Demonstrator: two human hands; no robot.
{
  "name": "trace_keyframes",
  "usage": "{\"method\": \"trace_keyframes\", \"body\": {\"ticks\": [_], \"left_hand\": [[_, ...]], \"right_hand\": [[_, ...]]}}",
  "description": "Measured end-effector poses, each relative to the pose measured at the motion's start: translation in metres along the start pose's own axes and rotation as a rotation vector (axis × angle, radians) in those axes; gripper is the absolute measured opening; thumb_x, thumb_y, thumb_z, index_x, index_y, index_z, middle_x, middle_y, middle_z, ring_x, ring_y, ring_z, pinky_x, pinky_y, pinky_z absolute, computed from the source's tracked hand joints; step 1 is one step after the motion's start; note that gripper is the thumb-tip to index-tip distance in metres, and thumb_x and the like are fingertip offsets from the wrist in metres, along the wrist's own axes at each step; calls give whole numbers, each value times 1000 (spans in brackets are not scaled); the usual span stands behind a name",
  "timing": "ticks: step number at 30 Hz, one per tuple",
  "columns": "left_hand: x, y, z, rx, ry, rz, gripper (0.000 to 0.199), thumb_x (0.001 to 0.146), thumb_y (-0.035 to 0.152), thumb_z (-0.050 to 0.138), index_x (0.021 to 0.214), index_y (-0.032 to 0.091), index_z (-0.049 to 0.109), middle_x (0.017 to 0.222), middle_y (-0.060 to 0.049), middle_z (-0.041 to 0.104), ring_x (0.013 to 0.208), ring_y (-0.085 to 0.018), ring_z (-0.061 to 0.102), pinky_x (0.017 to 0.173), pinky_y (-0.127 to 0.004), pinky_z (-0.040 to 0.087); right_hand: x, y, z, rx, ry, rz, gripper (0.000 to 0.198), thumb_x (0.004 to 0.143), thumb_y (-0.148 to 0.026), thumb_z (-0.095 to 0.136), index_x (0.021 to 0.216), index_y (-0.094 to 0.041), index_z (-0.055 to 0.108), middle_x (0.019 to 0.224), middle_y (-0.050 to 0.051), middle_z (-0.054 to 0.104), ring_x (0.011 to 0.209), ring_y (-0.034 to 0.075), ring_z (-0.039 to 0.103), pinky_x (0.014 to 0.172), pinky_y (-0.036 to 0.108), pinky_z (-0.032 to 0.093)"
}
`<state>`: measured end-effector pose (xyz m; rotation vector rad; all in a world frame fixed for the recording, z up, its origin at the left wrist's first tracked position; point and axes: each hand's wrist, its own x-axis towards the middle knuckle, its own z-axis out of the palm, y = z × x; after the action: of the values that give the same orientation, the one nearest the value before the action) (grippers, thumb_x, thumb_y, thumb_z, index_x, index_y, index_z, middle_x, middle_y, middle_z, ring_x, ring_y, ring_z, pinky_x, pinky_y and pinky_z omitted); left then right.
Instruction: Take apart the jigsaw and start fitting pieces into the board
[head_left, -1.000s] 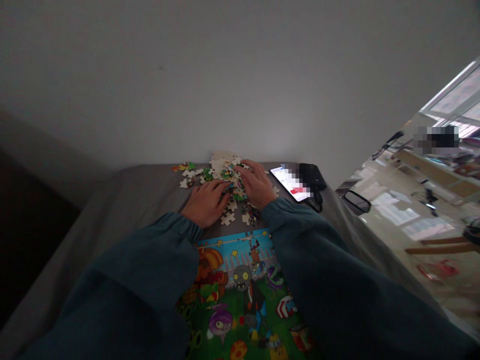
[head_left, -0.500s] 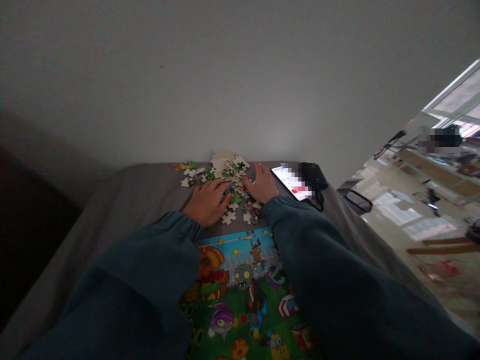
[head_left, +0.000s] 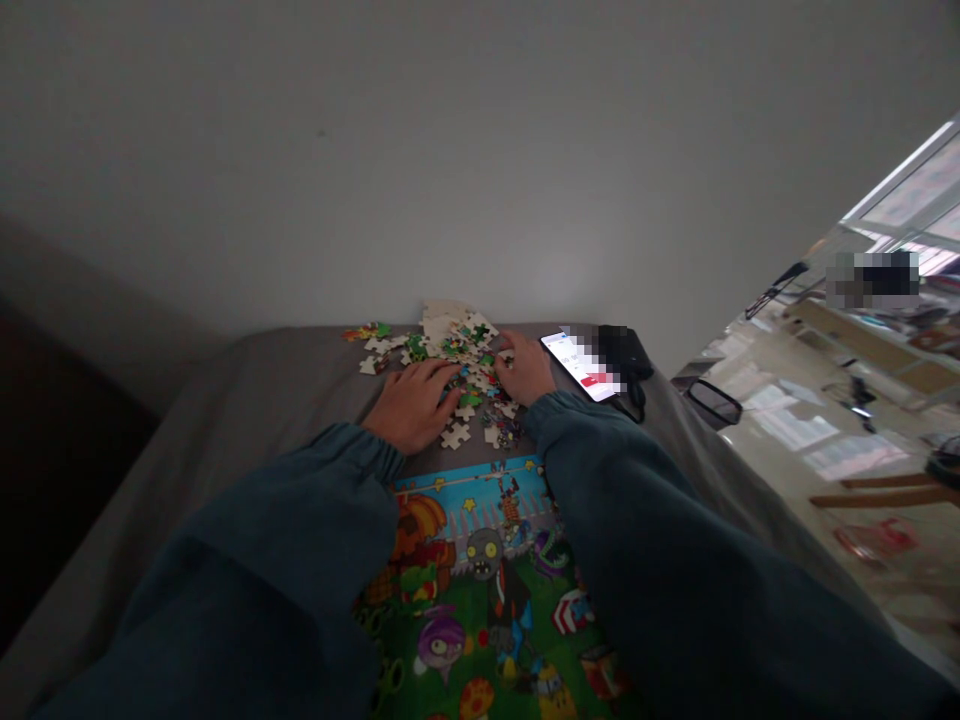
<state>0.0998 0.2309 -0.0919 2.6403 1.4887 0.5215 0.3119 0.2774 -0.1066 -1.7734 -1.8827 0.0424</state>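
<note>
Loose jigsaw puzzle pieces point(head_left: 456, 436) lie in a pile on a grey cloth, some showing bare backs and others coloured print. My left hand point(head_left: 415, 403) rests palm down at the pile's left side, fingers stretched over its edge. On the right, my right hand point(head_left: 527, 370) touches the pile with bent fingers; thumb and index finger stand slightly apart around a few pieces. No piece is plainly gripped in either hand. Nearer to me, between my sleeves, lies a colourful cartoon picture point(head_left: 480, 600) with a grey zombie and plants.
A lit phone point(head_left: 577, 367) lies right of my right hand, with a black object point(head_left: 626, 350) and a cord beside it. The grey cloth point(head_left: 300, 390) reaches a pale wall point(head_left: 450, 160) behind the pile. Beyond its right edge is a cluttered room with a black-rimmed oval point(head_left: 715, 402).
My right hand's fingers have bent inward from a more stretched pose, and the thumb has shifted slightly right. The left hand stays in nearly the same place.
</note>
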Motion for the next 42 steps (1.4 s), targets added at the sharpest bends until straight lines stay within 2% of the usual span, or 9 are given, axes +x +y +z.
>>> {"method": "trace_keyframes", "body": {"ticks": [5, 10, 14, 18, 23, 26, 31, 37, 42], "left_hand": [[0, 1, -1, 2, -1, 1, 44, 101, 37, 38, 140, 22, 51, 146, -7, 51, 132, -27, 48, 105, -46, 42], [0, 1, 0, -5, 4, 6, 44, 100, 37, 38, 140, 21, 51, 146, -7, 52, 132, -28, 48, 105, -47, 42], [0, 0, 2, 0, 32, 9, 43, 99, 36, 40, 137, 22, 53, 143, -7, 54, 131, -28, 47, 104, -48, 42], [1, -3, 4, 20, 112, 11, 41, 98, 34, 40, 134, 22, 57, 141, -7, 55, 136, -27, 41, 111, -46, 37], [0, -5, 1, 77, 215, -200, 47, 97, 37, 39, 139, 22, 54, 155, -11, 38, 147, -34, 23, 116, -53, 27], [-2, -6, 0, 102, 188, -310, 51, 97, 42, 38, 144, 24, 49, 160, -11, 28, 149, -40, 17, 115, -59, 24], [-2, -5, 1, 83, 37, -328, 53, 99, 44, 30, 146, 26, 45, 155, -14, 37, 142, -38, 34, 110, -60, 30], [1, -10, 1, 50, 81, -214, 45, 96, 36, 41, 138, 26, 55, 153, -13, 39, 136, -35, 44, 108, -54, 39], [6, -16, 2, -32, 145, -40, 44, 91, 22, 44, 132, 16, 57, 152, -12, 40, 136, -28, 45, 114, -41, 39]], "right_hand": [[3, 5, 2, 161, 136, -194, 44, 84, -19, 51, 128, -14, 58, 126, 15, 63, 119, 27, 56, 106, 45, 42], [-2, -5, -6, 160, 172, -262, 46, 96, -28, 41, 140, -17, 48, 136, 14, 57, 125, 23, 53, 105, 41, 43], [-14, -19, -16, -136, 72, -130, 49, 100, -41, 35, 143, -19, 47, 143, 13, 53, 132, 30, 45, 107, 52, 37], [-21, -28, -32, -350, -72, 71, 65, 98, -62, 30, 147, -22, 42, 143, 17, 51, 127, 41, 46, 98, 65, 37], [-25, -34, -45, -369, -247, 128, 84, 89, -79, 24, 151, -23, 36, 145, 20, 47, 126, 42, 47, 94, 58, 43], [-29, -39, -44, -371, -279, 82, 88, 86, -82, 29, 147, -20, 42, 146, 20, 45, 127, 41, 46, 95, 55, 44], [-30, -39, -32, -347, -216, -82, 64, 94, -65, 42, 132, -17, 56, 134, 18, 55, 121, 37, 49, 94, 49, 47], [-24, -30, -17, -203, -121, -341, 32, 96, -33, 52, 120, -17, 66, 125, 15, 61, 115, 30, 53, 98, 46, 47], [-22, -27, -12, -95, -59, -466, 29, 92, -20, 54, 116, -20, 70, 118, 10, 65, 113, 26, 54, 99, 40, 47]]}}
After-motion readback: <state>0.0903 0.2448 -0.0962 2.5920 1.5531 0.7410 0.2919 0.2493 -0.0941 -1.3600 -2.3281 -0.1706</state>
